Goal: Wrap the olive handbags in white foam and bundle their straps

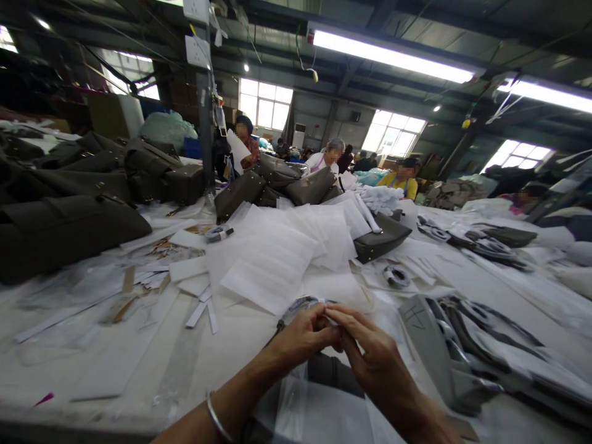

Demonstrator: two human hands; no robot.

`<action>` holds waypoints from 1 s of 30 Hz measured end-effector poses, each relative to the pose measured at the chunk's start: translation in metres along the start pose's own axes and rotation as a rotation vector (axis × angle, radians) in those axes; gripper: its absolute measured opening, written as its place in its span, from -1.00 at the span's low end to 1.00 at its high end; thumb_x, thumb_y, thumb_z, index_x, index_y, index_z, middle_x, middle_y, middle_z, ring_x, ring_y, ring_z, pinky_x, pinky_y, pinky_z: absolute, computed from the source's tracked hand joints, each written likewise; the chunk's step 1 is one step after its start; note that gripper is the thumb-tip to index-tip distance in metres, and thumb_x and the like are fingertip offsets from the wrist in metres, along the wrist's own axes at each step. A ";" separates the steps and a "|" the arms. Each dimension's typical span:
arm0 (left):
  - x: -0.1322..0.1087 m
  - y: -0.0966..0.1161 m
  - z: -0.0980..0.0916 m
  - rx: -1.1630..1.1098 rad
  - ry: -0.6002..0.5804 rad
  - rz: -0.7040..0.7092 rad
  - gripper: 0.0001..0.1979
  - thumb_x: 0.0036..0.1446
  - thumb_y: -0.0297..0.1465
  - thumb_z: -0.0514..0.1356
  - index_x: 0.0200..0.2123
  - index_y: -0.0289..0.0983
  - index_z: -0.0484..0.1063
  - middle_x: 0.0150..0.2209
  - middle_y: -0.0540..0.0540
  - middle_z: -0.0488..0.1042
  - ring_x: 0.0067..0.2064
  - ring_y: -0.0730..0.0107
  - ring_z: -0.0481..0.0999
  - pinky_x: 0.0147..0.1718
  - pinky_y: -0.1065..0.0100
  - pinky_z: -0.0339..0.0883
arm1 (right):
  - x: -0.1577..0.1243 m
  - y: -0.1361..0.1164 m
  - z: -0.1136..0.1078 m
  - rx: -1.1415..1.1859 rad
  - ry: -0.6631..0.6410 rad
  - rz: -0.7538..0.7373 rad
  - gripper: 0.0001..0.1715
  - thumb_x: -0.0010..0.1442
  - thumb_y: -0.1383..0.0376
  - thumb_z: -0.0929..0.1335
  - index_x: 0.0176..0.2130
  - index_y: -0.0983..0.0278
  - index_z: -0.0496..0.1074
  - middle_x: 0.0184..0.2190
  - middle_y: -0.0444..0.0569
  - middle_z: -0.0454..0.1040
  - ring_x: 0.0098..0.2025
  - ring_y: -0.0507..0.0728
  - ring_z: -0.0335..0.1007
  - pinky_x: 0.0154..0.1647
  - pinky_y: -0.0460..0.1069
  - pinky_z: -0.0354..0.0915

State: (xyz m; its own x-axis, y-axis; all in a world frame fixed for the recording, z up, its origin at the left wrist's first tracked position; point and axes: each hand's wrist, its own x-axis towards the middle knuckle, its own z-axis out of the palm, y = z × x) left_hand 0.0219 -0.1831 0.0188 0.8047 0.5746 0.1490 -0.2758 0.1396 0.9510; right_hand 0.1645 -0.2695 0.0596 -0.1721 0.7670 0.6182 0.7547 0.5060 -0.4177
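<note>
My left hand and my right hand meet at the fingertips, low in the middle of the view. Both are closed, the fingers pinched together by a coiled strap in clear wrap. What lies between the fingertips is too small to make out. Under my wrists is a dark bag, partly covered by clear film and a white sheet. A silver bangle circles my left wrist.
White foam sheets spread beyond my hands. Dark bags pile up at left, more behind the sheets. At right lies a grey-green bag with straps. Paper scraps lie left. Several people sit farther back.
</note>
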 end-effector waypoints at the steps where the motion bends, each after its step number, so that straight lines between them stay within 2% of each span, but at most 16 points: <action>1: 0.001 0.000 0.001 -0.021 -0.001 0.017 -0.49 0.07 -0.02 0.30 -0.12 -0.32 0.40 -0.35 -0.04 0.45 -0.30 0.39 0.46 -0.31 0.42 0.25 | -0.001 -0.002 0.001 -0.022 -0.008 -0.038 -0.52 0.29 0.48 0.21 0.12 0.22 0.41 0.07 0.04 0.48 0.10 0.13 0.42 0.11 -0.01 0.40; 5: 0.002 0.004 0.000 0.012 0.020 -0.030 -0.50 0.05 0.02 0.29 -0.29 -0.36 0.42 -0.42 -0.04 0.42 -0.40 0.47 0.39 -0.40 0.46 0.18 | -0.002 -0.007 -0.006 -0.088 -0.030 -0.061 -0.48 0.29 0.51 0.19 0.17 0.24 0.35 0.12 0.04 0.43 0.17 0.11 0.35 0.18 -0.02 0.34; 9: 0.001 0.009 -0.001 0.029 0.045 -0.021 -0.51 0.05 0.03 0.27 -0.38 -0.34 0.39 -0.47 -0.02 0.40 -0.48 0.53 0.31 -0.45 0.46 0.16 | 0.001 -0.004 -0.008 -0.099 0.020 -0.076 -0.54 0.29 0.50 0.23 0.12 0.23 0.37 0.03 0.03 0.48 0.09 0.08 0.42 0.13 -0.06 0.37; 12: 0.001 0.011 0.000 0.035 0.054 -0.007 -0.53 0.08 0.02 0.24 -0.39 -0.32 0.36 -0.50 0.00 0.40 -0.50 0.54 0.30 -0.45 0.46 0.17 | 0.001 0.003 -0.006 -0.095 0.024 -0.075 -0.61 0.30 0.49 0.26 0.07 0.23 0.39 -0.07 0.03 0.50 0.00 0.08 0.46 0.03 -0.08 0.42; 17: 0.000 0.008 -0.006 0.140 0.044 -0.033 -0.57 0.08 -0.04 0.26 -0.42 -0.32 0.35 -0.49 -0.04 0.43 -0.47 0.49 0.35 -0.44 0.45 0.17 | -0.005 0.009 -0.009 -0.106 -0.090 -0.030 -0.68 0.33 0.45 0.24 0.01 0.23 0.42 -0.21 0.01 0.46 -0.18 0.10 0.47 -0.17 -0.05 0.44; 21: 0.000 0.006 -0.011 0.196 0.015 -0.050 -0.56 0.04 -0.04 0.28 -0.46 -0.34 0.34 -0.50 -0.04 0.41 -0.49 0.51 0.30 -0.44 0.44 0.15 | -0.010 0.012 -0.016 -0.148 -0.169 -0.002 -0.79 0.36 0.40 0.23 -0.17 0.26 0.46 -0.33 -0.02 0.39 -0.30 0.08 0.40 -0.28 -0.05 0.37; 27: 0.006 0.002 -0.012 0.217 0.013 -0.140 -0.48 -0.08 0.03 0.31 -0.50 -0.29 0.23 -0.57 0.06 0.25 -0.52 0.54 0.16 -0.48 0.44 0.04 | -0.015 0.020 -0.034 -0.227 -0.159 0.063 -0.74 0.38 0.39 0.21 -0.30 0.29 0.43 -0.39 -0.03 0.34 -0.35 0.08 0.32 -0.32 -0.05 0.29; 30: 0.011 -0.001 -0.010 0.310 -0.003 -0.170 -0.52 -0.06 0.02 0.28 -0.50 -0.28 0.24 -0.56 0.05 0.25 -0.50 0.50 0.18 -0.47 0.42 0.06 | -0.019 0.021 -0.044 -0.216 -0.133 0.104 -0.75 0.36 0.42 0.21 -0.25 0.27 0.45 -0.38 -0.04 0.33 -0.35 0.07 0.31 -0.30 -0.06 0.28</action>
State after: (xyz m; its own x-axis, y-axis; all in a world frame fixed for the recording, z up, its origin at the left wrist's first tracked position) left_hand 0.0262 -0.1689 0.0169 0.8273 0.5615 -0.0185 0.0347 -0.0181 0.9992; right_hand 0.2115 -0.2905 0.0679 -0.1571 0.8627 0.4806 0.8876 0.3367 -0.3142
